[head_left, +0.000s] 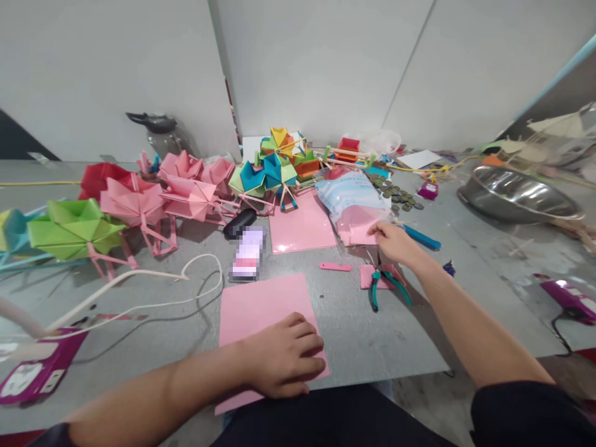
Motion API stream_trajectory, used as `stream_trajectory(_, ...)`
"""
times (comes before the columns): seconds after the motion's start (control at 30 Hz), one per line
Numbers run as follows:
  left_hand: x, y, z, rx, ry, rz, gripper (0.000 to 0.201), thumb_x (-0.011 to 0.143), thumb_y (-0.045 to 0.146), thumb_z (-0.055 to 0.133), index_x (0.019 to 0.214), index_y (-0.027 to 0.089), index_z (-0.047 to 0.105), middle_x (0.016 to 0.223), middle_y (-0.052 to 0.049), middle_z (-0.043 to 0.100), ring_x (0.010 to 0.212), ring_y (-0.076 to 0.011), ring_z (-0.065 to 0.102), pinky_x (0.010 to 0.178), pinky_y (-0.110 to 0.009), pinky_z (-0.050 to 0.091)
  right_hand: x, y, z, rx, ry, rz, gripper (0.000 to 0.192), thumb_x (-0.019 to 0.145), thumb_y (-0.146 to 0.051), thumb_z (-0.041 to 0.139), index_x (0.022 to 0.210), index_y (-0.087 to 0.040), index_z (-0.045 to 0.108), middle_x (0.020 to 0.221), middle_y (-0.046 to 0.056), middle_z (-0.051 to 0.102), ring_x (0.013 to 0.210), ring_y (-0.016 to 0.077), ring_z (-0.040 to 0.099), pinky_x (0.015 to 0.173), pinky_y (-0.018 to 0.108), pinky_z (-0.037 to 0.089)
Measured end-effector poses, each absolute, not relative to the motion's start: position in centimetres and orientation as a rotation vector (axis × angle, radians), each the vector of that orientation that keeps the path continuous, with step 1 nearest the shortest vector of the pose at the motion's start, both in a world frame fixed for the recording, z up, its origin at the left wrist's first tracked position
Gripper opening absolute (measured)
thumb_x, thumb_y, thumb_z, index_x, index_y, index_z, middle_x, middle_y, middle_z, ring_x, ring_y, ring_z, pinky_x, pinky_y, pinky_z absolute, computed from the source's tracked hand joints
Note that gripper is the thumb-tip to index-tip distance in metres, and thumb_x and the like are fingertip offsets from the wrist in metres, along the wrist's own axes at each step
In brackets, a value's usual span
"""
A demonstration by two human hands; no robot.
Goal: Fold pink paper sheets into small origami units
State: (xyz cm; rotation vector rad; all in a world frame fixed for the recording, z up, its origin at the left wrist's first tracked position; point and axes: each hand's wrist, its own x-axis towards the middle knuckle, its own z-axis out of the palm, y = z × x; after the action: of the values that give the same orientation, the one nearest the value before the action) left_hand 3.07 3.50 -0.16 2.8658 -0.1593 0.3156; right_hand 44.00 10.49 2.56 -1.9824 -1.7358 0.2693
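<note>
Pressing down on a pink sheet (261,310), my left hand (284,360) lies curled, knuckles up, at the sheet's near edge on the grey desk (372,335); its fingers (307,344) grip nothing. My right hand (395,242) reaches well ahead, fingers (375,231) pinching the open mouth of a plastic bag (349,198) with pink paper inside. Just below those fingers lie green-handled pliers (384,285); to their right, a blue tool (421,238). Folded paper models (135,198) crowd the desk far to their left.

Left hand (284,357) rests flat, fingers curled; right hand (393,241) reaches forward, pinching.
</note>
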Motion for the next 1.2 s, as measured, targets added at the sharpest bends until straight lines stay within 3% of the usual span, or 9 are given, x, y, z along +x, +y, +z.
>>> stream_trajectory(0.13, 3.1, 3.3, 0.2, 2.873, -0.187, 0.281, 0.038, 0.102, 0.044, 0.069, 0.130, 0.019, 0.067, 0.127, -0.012, 0.074, 0.113, -0.0285, 0.066, 0.107, -0.047, 0.048, 43.7, 14.0, 1.8, -1.934, -1.710, 0.167, 0.043, 0.086, -0.014, 0.049, 0.118, -0.017, 0.079, 0.121, 0.017, 0.079, 0.122, 0.0326, 0.068, 0.113, 0.053, 0.052)
stream_trajectory(0.23, 3.1, 2.6, 0.8, 2.922, -0.184, 0.239, 0.036, 0.106, 0.037, 0.063, 0.137, 0.018, 0.064, 0.141, -0.014, 0.071, 0.128, -0.0297, 0.065, 0.115, -0.048, 0.046, 43.5, 13.7, 1.6, -1.889, -1.715, 0.135, 0.056, 0.084, -0.011, 0.051, 0.135, -0.014, 0.074, 0.135, 0.019, 0.075, 0.138, 0.0344, 0.062, 0.123, 0.057, 0.046)
stream_trajectory(0.33, 2.5, 1.2, 1.8, 2.997, -0.021, 0.122, 0.051, 0.104, 0.041, 0.067, 0.148, 0.018, 0.058, 0.156, -0.018, 0.064, 0.141, -0.0355, 0.059, 0.121, -0.055, 0.045, 43.2, 10.7, 1.6, -1.856, -1.737, 0.128, 0.060, 0.084, -0.012, 0.055, 0.142, -0.015, 0.071, 0.146, 0.020, 0.071, 0.147, 0.0363, 0.057, 0.128, 0.058, 0.043)
stream_trajectory(0.47, -0.7, -1.3, 2.2, 3.007, 0.414, -0.058, 0.081, 0.099, 0.052, 0.070, 0.166, 0.017, 0.043, 0.168, -0.025, 0.051, 0.151, -0.0449, 0.051, 0.128, -0.069, 0.034, 41.7, 3.9, 1.3, -1.787, -1.744, 0.095, 0.045, 0.097, -0.019, 0.048, 0.134, -0.019, 0.073, 0.151, 0.020, 0.068, 0.143, 0.0375, 0.063, 0.123, 0.064, 0.047)
stream_trajectory(0.63, -7.4, -3.9, -0.7, 2.937, 0.876, -0.016, 0.109, 0.082, 0.039, 0.081, 0.176, 0.033, 0.026, 0.180, -0.014, 0.037, 0.165, -0.0459, 0.034, 0.133, -0.075, 0.018, 36.9, -4.4, 0.3, -1.532, -1.954, 0.257, 0.031, 0.109, -0.030, 0.051, 0.127, -0.026, 0.076, 0.133, 0.013, 0.078, 0.128, 0.0319, 0.073, 0.113, 0.056, 0.059)
stream_trajectory(0.73, -10.5, -4.7, -3.0, 2.866, 1.146, 0.185, 0.093, 0.082, 0.026, 0.072, 0.170, 0.027, 0.041, 0.173, -0.018, 0.048, 0.159, -0.0433, 0.044, 0.129, -0.069, 0.032, 33.6, -6.7, -0.3, -1.386, -2.170, 0.405, 0.033, 0.107, -0.027, 0.056, 0.135, -0.028, 0.073, 0.137, 0.013, 0.076, 0.128, 0.0303, 0.073, 0.107, 0.050, 0.062)
stream_trajectory(0.87, -11.4, -5.6, -3.8, 2.718, 1.084, 0.537, 0.046, 0.089, 0.012, 0.058, 0.128, 0.030, 0.074, 0.143, -0.010, 0.074, 0.141, -0.0342, 0.065, 0.122, -0.061, 0.047, 30.8, -6.8, -0.7, -1.271, -2.308, 0.503, 0.040, 0.102, -0.013, 0.052, 0.134, -0.025, 0.072, 0.125, 0.014, 0.075, 0.115, 0.0290, 0.073, 0.099, 0.048, 0.063)
stream_trajectory(1.03, -9.4, -6.8, -1.5, 2.371, 1.084, 1.017, 0.036, 0.100, 0.005, 0.052, 0.117, 0.027, 0.075, 0.125, -0.009, 0.079, 0.121, -0.0259, 0.077, 0.102, -0.046, 0.066, 29.6, -6.7, -0.6, -1.227, -2.302, 0.595, 0.054, 0.093, -0.007, 0.052, 0.140, -0.027, 0.070, 0.128, 0.013, 0.069, 0.117, 0.0279, 0.069, 0.102, 0.046, 0.060)
stream_trajectory(1.2, -7.0, -6.4, -0.1, 2.070, 1.064, 1.278, 0.024, 0.103, 0.010, 0.062, 0.112, 0.026, 0.076, 0.121, -0.009, 0.079, 0.114, -0.0266, 0.080, 0.098, -0.048, 0.069, 29.3, -6.9, -0.7, -1.345, -2.091, 0.800, 0.047, 0.104, -0.027, 0.059, 0.150, -0.024, 0.067, 0.110, 0.010, 0.081, 0.098, 0.0269, 0.077, 0.095, 0.045, 0.063)
